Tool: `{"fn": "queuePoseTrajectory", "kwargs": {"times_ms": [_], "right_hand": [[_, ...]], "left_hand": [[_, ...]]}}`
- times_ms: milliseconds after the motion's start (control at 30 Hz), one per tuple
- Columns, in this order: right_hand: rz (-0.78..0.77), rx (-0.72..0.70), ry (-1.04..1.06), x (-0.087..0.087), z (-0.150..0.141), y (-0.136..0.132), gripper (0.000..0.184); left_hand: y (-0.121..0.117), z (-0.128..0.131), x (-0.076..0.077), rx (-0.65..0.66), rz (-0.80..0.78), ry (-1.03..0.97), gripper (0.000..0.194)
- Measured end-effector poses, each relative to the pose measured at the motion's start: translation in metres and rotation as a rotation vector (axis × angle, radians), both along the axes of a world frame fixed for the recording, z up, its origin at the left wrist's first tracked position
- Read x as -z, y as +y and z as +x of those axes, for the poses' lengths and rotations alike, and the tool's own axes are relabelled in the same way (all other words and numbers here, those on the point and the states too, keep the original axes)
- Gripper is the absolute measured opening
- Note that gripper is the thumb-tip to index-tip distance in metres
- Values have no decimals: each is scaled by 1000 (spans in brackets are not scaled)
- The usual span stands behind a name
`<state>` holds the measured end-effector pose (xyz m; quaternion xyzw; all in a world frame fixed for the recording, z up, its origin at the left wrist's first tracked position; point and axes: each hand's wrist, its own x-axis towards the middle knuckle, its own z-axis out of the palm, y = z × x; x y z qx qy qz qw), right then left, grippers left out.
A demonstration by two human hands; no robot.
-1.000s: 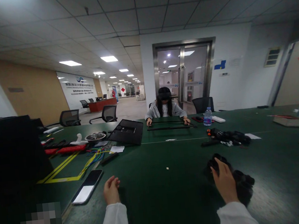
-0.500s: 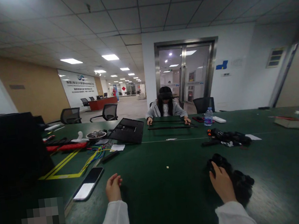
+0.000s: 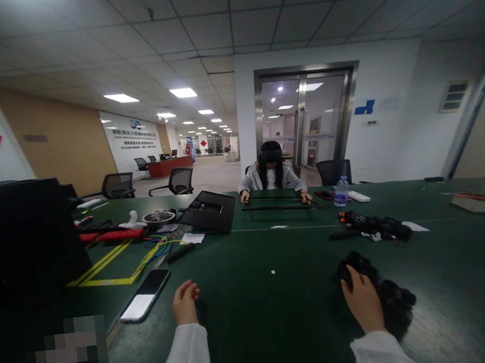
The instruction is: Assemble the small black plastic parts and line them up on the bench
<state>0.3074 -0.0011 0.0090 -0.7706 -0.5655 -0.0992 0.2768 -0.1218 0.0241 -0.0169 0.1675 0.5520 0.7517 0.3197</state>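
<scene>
My left hand [image 3: 186, 302] rests on the green table [image 3: 249, 331] with its fingers loosely curled in, and I see nothing in them. A phone [image 3: 146, 295] with a partly white screen lies just to its left. My right hand [image 3: 363, 299] lies over a lumpy black bundle [image 3: 396, 301], fingers bent around its near-left part. The bundle's exact kind is too dark to make out, and part of it is hidden under the hand. A tiny pale square piece [image 3: 273, 272] lies on the table between my hands.
Across the table a person [image 3: 272, 169] in a headset holds a thin black frame [image 3: 277, 207]. A black panel [image 3: 208, 211], coloured cables [image 3: 157, 251] and a metal bowl [image 3: 158, 217] lie left. Right are a water bottle [image 3: 340, 192] and black gear [image 3: 377, 226]. A dark monitor [image 3: 26, 233] stands far left.
The whole view has shifted slightly, so the scene sits a little further right. Both my hands keep their places and poses, the right one still on the black bundle.
</scene>
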Motion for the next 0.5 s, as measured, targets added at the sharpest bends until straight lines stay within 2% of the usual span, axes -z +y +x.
{"fn": "queuePoseTrajectory", "kwargs": {"times_ms": [200,500], "right_hand": [[-25,12,73,3,0,-1,46],[23,-2,2,11,3,5,45]], "left_hand": [[0,-1,0,-1,-17,-8,14],[-1,1,-3,-11,-14,-29,14]]}}
